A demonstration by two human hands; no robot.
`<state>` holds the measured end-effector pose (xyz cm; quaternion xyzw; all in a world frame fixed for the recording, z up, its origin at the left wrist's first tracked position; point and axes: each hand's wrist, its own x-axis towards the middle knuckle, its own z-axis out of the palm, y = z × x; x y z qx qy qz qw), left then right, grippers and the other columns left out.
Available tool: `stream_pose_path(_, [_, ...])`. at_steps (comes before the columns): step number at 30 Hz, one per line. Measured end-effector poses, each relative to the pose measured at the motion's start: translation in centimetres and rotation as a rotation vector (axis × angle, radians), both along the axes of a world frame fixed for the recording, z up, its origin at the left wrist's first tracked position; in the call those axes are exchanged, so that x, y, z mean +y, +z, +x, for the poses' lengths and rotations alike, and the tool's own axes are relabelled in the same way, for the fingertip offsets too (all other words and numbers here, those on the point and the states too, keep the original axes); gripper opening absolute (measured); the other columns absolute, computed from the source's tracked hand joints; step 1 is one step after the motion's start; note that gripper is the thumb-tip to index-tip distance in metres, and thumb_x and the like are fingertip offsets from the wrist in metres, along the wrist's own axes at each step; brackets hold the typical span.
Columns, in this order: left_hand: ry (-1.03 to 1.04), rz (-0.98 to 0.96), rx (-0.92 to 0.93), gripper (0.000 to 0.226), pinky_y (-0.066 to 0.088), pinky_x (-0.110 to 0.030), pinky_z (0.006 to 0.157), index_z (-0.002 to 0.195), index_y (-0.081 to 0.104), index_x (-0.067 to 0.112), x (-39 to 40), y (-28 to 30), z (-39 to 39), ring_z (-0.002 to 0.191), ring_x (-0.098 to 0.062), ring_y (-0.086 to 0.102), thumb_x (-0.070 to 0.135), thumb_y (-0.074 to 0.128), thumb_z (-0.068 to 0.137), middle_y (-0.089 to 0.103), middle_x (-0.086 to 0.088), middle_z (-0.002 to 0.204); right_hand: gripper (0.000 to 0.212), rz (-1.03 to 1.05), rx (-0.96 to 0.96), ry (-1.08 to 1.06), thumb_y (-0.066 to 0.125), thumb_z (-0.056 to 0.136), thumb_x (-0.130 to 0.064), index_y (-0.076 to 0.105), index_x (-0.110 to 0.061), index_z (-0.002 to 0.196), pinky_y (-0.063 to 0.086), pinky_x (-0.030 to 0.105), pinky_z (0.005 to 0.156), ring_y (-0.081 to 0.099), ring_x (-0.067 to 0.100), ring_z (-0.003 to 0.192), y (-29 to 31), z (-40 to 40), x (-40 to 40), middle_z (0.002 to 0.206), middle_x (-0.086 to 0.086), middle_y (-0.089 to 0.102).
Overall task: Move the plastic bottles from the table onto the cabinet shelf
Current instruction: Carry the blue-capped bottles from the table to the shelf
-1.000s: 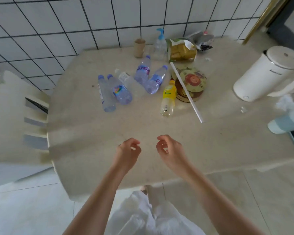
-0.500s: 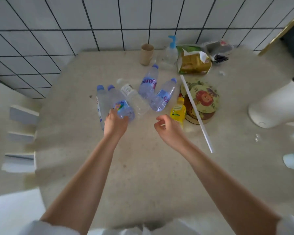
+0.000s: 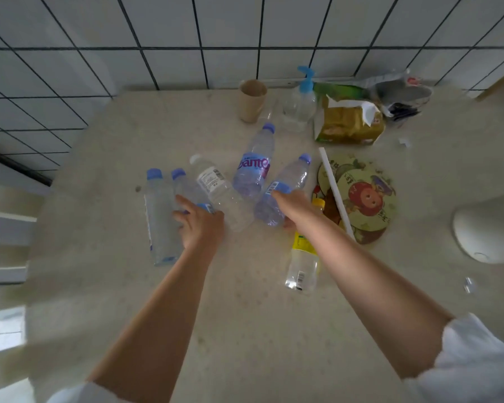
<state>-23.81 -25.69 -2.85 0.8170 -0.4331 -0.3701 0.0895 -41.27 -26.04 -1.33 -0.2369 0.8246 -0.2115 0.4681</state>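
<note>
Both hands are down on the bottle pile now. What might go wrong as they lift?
The left hand grips a blue-capped bottle lying against its neighbours; lifting may roll the white-capped bottle away. The right hand reaches over the yellow-labelled bottle, and its forearm might nudge that or the white stick.

Both hands (image 3: 200,225) (image 3: 296,205) fwd, fingers curled.

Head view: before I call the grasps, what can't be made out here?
- Left hand on the second clear blue-capped bottle: its back hides the fingertips, so the grip is unconfirmed.
- Right hand on the purple-tinted bottle: the fingers beyond are hidden.
- Yellow-labelled bottle: the right forearm crosses its upper part.
- White rounded appliance: cut off by the right edge.
- Cabinet shelf: not in view.
</note>
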Motion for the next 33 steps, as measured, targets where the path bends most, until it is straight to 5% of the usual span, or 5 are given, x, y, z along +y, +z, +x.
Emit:
stream_pose_path(8, [-0.054, -0.024, -0.178, 0.094, 0.034, -0.051, 0.108, 0.151, -0.013, 0.002, -1.2, -1.9, -0.5, 0.129, -0.048, 0.036, 0.032, 0.053, 0.091, 0.02, -0.033, 0.147, 0.093, 0.044, -0.094, -0.263, 0.075, 0.072, -0.042, 0.027, 0.0, 0.138, 0.051, 0.04, 0.092, 0.053, 0.032, 0.115, -3.2, -0.2, -3.7, 0.125, 0.014, 0.042])
stream_pose_path(11, [-0.079, -0.03, -0.214, 0.091, 0.034, -0.049, 0.105, 0.151, -0.013, 0.001, -1.3, -2.2, -0.5, 0.128, -0.046, 0.038, 0.031, 0.051, 0.094, 0.02, -0.033, 0.146, 0.106, 0.059, -0.049, -0.258, 0.078, 0.069, -0.046, 0.013, -0.004, 0.142, 0.04, 0.03, 0.078, 0.051, 0.031, 0.113, -3.8, 0.1, -3.9, 0.135, 0.016, 0.042])
stream_pose_path(20, [0.136, -0.085, 0.133, 0.093, 0.037, -0.036, 0.084, 0.154, 0.001, 0.018, -0.6, -1.3, 0.6, 0.116, -0.043, 0.051, 0.026, 0.067, 0.089, 0.032, -0.024, 0.141, 0.068, -0.122, -0.095, -0.266, 0.078, 0.065, -0.031, 0.049, -0.002, 0.119, 0.05, 0.026, 0.065, 0.062, 0.024, 0.088, -3.7, -0.5, -1.4, 0.104, 0.011, 0.062])
stream_pose_path(24, [0.167, -0.188, 0.249, 0.088, 0.043, -0.036, 0.086, 0.15, 0.018, 0.012, 1.0, 0.0, 1.1, 0.116, -0.037, 0.054, 0.026, 0.074, 0.083, 0.046, -0.02, 0.136, 0.018, -0.333, -0.169, -0.297, 0.077, 0.066, -0.013, 0.065, -0.017, 0.079, 0.05, 0.023, 0.052, 0.064, 0.015, 0.062, -1.4, 0.3, 1.3, 0.073, 0.0, 0.066])
stream_pose_path(33, [0.27, -0.236, 0.595, 0.027, 0.046, -0.028, 0.052, 0.087, 0.06, 0.007, 8.3, 4.8, 2.5, 0.06, -0.017, 0.059, 0.013, 0.079, 0.07, 0.061, -0.007, 0.078, 0.033, -0.356, -0.344, -0.297, 0.076, 0.062, -0.017, 0.067, -0.017, 0.094, 0.052, 0.029, 0.048, 0.065, 0.014, 0.058, 4.7, 2.9, 11.2, 0.074, 0.002, 0.067])
